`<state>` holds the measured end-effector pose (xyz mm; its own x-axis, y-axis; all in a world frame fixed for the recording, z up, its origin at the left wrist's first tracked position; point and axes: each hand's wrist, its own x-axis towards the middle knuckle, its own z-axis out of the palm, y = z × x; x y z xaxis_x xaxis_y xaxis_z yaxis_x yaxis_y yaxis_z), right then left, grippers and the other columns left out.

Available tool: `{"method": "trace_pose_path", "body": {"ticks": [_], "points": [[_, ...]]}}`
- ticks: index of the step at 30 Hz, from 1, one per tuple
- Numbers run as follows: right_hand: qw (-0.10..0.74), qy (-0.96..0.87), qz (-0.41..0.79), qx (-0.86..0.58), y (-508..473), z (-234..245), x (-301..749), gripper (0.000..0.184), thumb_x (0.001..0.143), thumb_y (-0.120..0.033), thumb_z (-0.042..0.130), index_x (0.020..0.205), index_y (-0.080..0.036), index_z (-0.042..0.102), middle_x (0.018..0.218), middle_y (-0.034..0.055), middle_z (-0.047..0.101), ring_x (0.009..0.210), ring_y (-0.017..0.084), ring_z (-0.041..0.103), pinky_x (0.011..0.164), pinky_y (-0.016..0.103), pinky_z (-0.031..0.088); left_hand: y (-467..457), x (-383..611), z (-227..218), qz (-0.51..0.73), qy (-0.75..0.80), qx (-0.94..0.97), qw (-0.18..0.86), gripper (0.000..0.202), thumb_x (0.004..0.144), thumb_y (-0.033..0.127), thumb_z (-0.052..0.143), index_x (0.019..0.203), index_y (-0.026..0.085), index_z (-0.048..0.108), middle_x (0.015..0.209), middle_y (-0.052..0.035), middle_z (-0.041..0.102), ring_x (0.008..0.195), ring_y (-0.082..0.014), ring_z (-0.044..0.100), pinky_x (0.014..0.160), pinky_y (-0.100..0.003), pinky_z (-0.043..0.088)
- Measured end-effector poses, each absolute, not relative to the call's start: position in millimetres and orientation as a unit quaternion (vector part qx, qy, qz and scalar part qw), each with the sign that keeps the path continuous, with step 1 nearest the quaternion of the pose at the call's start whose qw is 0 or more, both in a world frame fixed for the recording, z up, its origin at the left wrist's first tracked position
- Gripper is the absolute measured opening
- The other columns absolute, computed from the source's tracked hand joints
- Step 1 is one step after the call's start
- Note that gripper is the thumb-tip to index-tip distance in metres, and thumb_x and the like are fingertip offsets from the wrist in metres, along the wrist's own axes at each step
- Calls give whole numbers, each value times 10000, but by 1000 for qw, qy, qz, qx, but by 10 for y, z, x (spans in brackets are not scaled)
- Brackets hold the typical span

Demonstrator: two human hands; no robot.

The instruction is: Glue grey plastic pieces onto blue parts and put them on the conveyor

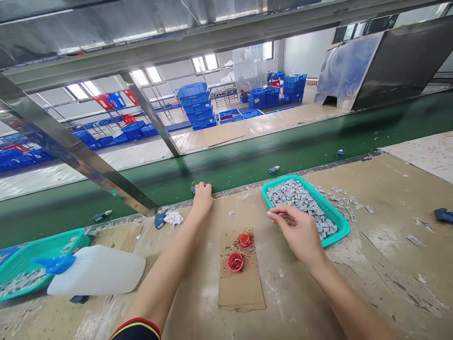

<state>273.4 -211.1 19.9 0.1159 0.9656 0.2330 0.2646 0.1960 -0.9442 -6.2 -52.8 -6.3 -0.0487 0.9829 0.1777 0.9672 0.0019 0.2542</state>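
Note:
My left hand reaches to the near edge of the green conveyor belt. Its fingers are curled down at a small dark blue plastic part, which shows partly beside them. My right hand hovers by the near rim of a teal basket; thumb and fingertips are pinched together, and anything between them is too small to make out. Many small grey plastic pieces fill that basket. Between my arms, two red caps sit on a strip of cardboard, one of them holding liquid.
Dark blue parts lie spaced along the green belt. At left are a white bottle with a blue top and another teal basket. Loose grey pieces lie to the right. A slanted metal post stands at left.

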Motion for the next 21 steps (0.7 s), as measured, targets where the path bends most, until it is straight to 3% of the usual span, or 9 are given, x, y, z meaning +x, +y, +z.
{"method": "trace_pose_path", "body": {"ticks": [4,7,10,14,17,21], "points": [[520,-556,423,-492,-2210,179,2555,179,819,-397,629,831,-233,700,864,35,702,766,211,639,677,316,497,-494,-158,50,196,713,670,66,311,863,295,566,1133,141,566,1209,-102,555,1107,-250,530,929,-497,423],[503,-534,493,-468,-2247,104,2426,192,784,-394,661,816,-209,704,812,46,713,738,214,659,683,330,519,-586,-135,144,257,700,657,107,332,824,218,597,1135,104,584,1182,-151,586,1144,-291,512,983,-509,375],[476,-512,548,-458,-2277,3,2306,240,759,-409,676,799,-173,694,747,69,714,692,220,667,617,323,528,-938,-12,192,330,665,648,171,380,798,196,586,1167,106,588,1140,-157,633,1101,-288,560,957,-436,426],[470,-497,553,-476,-2277,-114,2211,272,757,-419,674,761,-148,657,684,76,700,627,204,657,533,283,500,-1741,152,234,404,600,625,295,436,817,354,575,1208,160,562,1180,-112,638,1077,-223,601,903,-328,487],[474,-494,542,-487,-2248,-170,2203,271,769,-415,666,756,-147,632,671,73,693,623,194,655,550,277,500,-2276,203,271,522,542,485,446,459,739,334,695,1163,194,592,1231,-99,610,1144,-209,557,956,-294,451],[459,-495,543,-498,-2226,-192,2214,288,767,-431,668,766,-147,626,670,72,687,621,185,642,555,272,491,-2605,225,247,574,541,368,493,417,672,281,762,1057,201,621,1190,-83,627,1121,-203,567,855,-245,502]]}}
